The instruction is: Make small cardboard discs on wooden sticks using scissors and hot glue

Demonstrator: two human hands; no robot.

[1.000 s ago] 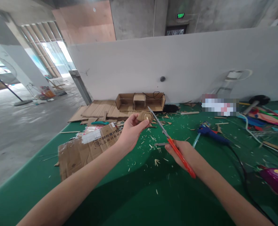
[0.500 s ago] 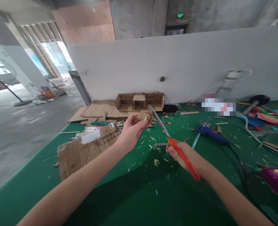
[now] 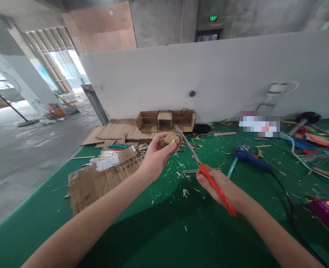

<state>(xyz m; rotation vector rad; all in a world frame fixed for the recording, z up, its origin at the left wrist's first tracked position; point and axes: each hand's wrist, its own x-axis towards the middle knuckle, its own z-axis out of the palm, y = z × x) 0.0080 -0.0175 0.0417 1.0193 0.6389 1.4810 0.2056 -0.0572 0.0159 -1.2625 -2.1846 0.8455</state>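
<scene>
This looks like a makeshift craft workshop in a bare, unfinished space. A green worktable (image 3: 164, 230) is strewn with pale shavings (image 3: 186, 192), with a printed cardboard piece (image 3: 94, 182) on the left and a blue glue gun (image 3: 253, 162) on the right. Beyond a white partition (image 3: 153, 78) are raw concrete walls (image 3: 161, 18) and a lit green exit sign (image 3: 213, 18); far left, open wall framing (image 3: 45, 56) stands above a grey concrete floor (image 3: 13, 156).

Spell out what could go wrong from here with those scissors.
The red-handled scissors in the right hand have their blades close to the left hand's fingertips, so a slip might nick one.
The small brown piece is pinched in midair, so it could twist or drop.
The blue glue gun lies near the right hand; brushing it might burn, if hot, which the picture cannot show.
</scene>
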